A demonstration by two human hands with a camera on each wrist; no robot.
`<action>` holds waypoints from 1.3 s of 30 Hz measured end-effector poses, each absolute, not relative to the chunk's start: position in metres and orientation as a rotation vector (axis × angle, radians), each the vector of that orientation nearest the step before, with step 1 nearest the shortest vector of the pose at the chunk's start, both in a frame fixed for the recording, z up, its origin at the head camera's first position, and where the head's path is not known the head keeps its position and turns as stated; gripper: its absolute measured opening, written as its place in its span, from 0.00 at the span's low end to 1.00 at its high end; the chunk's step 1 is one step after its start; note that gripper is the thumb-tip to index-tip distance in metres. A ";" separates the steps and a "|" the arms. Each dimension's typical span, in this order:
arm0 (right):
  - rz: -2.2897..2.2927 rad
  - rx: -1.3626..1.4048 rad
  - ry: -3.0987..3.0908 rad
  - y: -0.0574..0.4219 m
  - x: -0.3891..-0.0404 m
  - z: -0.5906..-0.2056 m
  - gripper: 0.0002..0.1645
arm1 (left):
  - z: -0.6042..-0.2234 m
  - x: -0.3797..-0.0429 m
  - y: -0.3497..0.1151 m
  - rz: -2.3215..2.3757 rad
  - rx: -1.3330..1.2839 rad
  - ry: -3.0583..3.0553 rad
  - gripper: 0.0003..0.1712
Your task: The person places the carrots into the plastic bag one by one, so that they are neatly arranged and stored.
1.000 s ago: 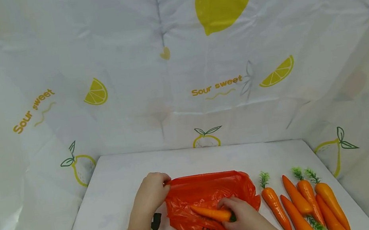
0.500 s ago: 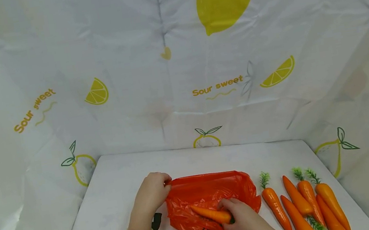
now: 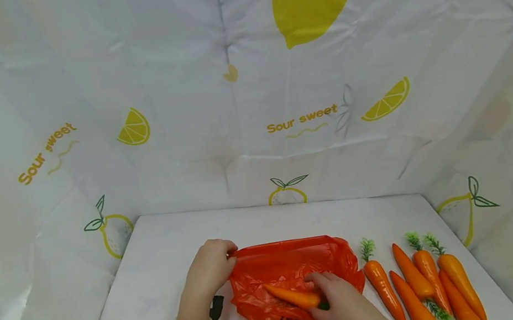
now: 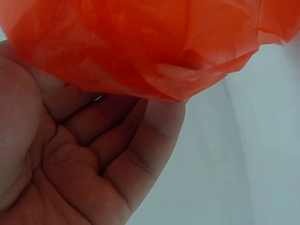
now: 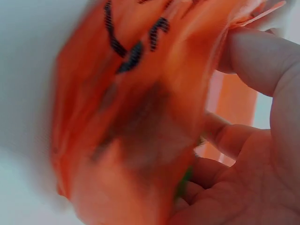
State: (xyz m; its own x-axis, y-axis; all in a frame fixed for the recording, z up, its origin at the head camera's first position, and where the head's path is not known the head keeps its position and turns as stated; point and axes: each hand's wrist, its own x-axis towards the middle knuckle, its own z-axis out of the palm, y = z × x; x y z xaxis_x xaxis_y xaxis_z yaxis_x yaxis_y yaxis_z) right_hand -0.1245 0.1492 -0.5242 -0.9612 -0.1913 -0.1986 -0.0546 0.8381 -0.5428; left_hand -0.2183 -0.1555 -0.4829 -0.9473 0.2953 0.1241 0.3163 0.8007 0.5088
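In the head view a red plastic bag (image 3: 272, 261) with black lettering lies with its mouth spread. My left hand (image 3: 211, 270) pinches the bag's rim at the left; the left wrist view has the fingers bent beneath the thin film. An orange carrot (image 3: 290, 294) lies slanted at the bag's mouth, tip to the left. My right hand (image 3: 344, 302) grips its green-topped end, thumb below and fingers above. Blurred red film (image 5: 140, 117) covers much of the right wrist view, hiding most of that grip.
Several more carrots (image 3: 417, 313) lie in a group on the white table (image 3: 172, 235) at right. One carrot (image 3: 384, 291) with a leafy green top is nearest the bag. A lemon-print sheet (image 3: 207, 106) walls the back and sides.
My right hand has shifted slightly and the bag's lettered front has crumpled a little. The carrot has barely moved. My left hand stays at the rim.
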 end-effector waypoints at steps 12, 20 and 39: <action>-0.791 -0.074 2.867 0.157 -0.114 -0.490 0.36 | -0.482 -0.217 -0.155 -0.862 -0.491 -2.949 0.06; -0.872 0.017 2.971 0.168 -0.104 -0.467 0.38 | -0.481 -0.218 -0.155 -0.852 -0.467 -2.962 0.06; -1.032 0.343 3.158 0.230 -0.089 -0.455 0.46 | -0.480 -0.217 -0.156 -0.849 -0.487 -2.957 0.07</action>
State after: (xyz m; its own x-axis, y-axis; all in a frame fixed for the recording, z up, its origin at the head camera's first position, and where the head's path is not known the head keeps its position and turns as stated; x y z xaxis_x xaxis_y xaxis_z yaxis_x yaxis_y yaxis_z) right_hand -0.0893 0.2298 -0.4548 -0.9595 0.2530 0.1237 0.1312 0.7903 -0.5986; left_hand -0.2172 -0.1555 -0.4800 -0.9507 0.2898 0.1106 0.3043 0.8026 0.5131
